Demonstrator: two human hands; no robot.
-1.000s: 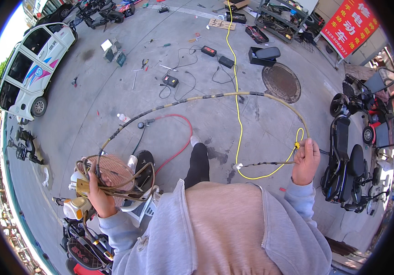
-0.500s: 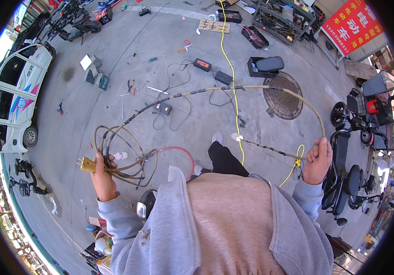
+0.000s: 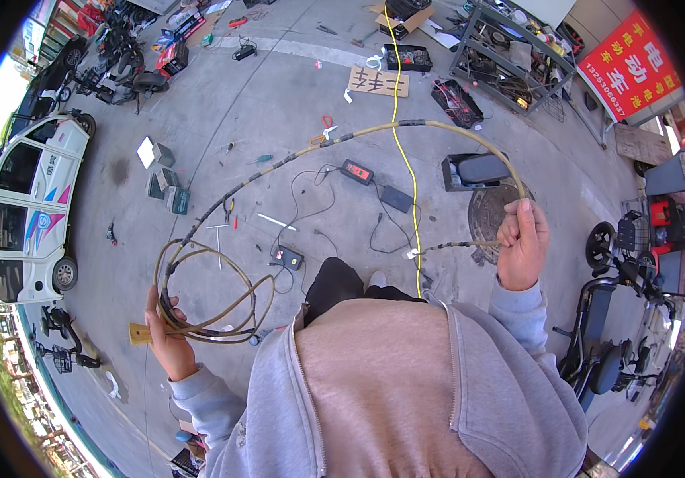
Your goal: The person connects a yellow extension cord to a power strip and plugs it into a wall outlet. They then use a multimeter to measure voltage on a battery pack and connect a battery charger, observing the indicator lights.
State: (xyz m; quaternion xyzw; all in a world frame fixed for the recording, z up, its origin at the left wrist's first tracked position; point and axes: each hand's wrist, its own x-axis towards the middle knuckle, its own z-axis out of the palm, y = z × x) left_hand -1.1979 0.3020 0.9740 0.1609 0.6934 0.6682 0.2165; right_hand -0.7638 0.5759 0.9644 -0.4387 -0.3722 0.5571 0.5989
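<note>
Cord (image 3: 454, 128), brown with dark bands along its length, is held up off the ground before the person's body, running from hand to hand in a high arch. Left hand (image 3: 169, 344) is closed on several gathered loops, with a tan plug-like block (image 3: 140, 334) projecting from its outer side. Right hand (image 3: 521, 248) pinches the cord between thumb and fingers; the hands are well apart. State of progress, as judged: partial. Loops are formed at the left hand only, and these hang open and uneven, no tie being visible on them. Not yet looped are the long arch between the hands and a shorter tail, which leads from the right hand back toward the middle and finishes in a white end piece (image 3: 411, 254). That end appears over a yellow cable (image 3: 415, 199); whether the two touch cannot be determined. On the pavement beyond lie a charger with a red face (image 3: 356, 170) and orange-handled scissors (image 3: 326, 127), both clear of either hand. The manhole cover (image 3: 486, 223) lies beyond the right hand, partly hidden.
</note>
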